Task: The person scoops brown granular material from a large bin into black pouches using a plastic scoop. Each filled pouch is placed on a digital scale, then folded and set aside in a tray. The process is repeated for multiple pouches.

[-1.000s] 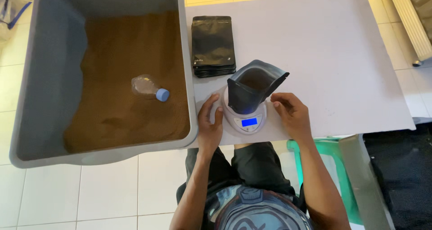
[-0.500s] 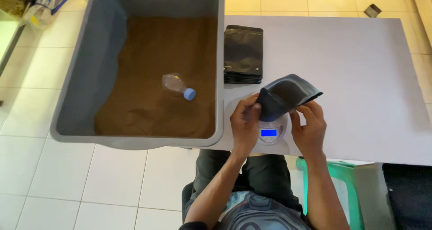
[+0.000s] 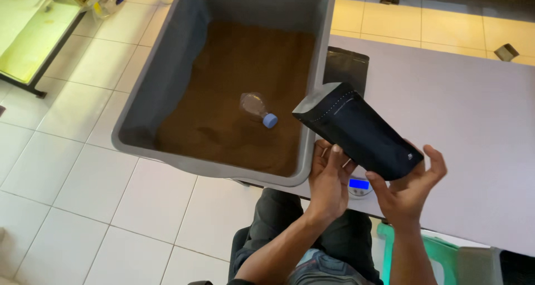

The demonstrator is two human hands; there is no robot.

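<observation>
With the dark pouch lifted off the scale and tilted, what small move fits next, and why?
Probably tip the pouch further over the grey bin: both hands, left and right, hold it with its mouth angled toward the brown powder.

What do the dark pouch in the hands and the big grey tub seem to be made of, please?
The pouch looks like matte black plastic or foil laminate: it creases softly, with a stitched-looking seam. The grey tub seems to be moulded plastic, smooth with rounded rim and corners.
</observation>
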